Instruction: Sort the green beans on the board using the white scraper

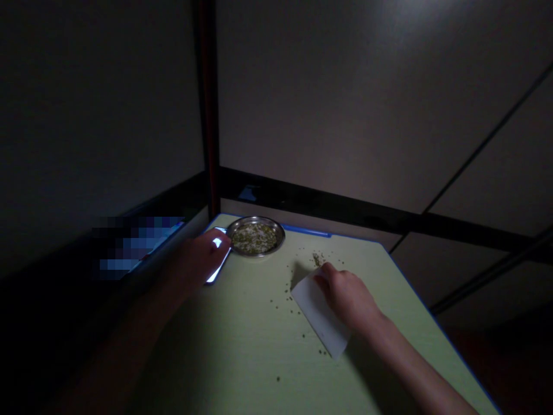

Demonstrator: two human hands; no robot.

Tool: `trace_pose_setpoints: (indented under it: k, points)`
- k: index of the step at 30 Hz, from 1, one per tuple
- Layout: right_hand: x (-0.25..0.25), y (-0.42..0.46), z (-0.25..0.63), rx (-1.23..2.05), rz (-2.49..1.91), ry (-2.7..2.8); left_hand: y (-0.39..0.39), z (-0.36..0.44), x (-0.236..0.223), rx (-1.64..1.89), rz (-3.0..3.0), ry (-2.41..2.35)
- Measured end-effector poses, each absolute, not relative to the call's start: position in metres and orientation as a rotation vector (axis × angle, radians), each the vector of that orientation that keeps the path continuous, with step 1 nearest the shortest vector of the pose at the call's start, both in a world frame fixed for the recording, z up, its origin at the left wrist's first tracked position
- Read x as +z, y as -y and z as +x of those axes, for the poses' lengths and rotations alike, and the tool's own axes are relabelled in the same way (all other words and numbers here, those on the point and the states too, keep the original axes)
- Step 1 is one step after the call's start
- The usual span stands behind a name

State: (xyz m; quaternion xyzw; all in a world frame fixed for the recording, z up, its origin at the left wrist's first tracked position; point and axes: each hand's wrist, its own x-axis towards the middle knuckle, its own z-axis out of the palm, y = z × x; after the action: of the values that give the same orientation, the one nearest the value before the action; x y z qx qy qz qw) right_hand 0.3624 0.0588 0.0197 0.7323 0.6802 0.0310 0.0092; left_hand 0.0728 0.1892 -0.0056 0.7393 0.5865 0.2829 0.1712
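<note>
A round steel plate [279, 229] holds a mix of small green and white grains [256, 237] near the table's far corner. At its left edge is my left hand [209, 252], fingers curled and thumb and fingertips closed at the rim. A phone with a lit screen [218, 268] lies beneath that hand, partly covered. My right hand [348, 294] pinches a white sheet of paper [322, 314] by its upper edge, tilted low over the table. Just beyond the fingertips sits a small cluster of greenish grains [318, 259]; more are scattered left of the paper.
The pale green table [242, 346] has a blue edge. A blue stick-like thing [306, 231] lies along its far side. Behind stand wall panels [319, 115] with a dark band. At the left is a pixelated bright area [142, 248]. The lighting is dim.
</note>
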Motion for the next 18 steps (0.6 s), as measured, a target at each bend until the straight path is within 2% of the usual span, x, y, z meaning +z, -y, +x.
trace_pose_setpoints:
  k: [18]
  points:
    - [0.017,-0.054,0.426,0.154,2.467,-1.954,-0.188,0.074,-0.003,0.809,2.088,-1.675]
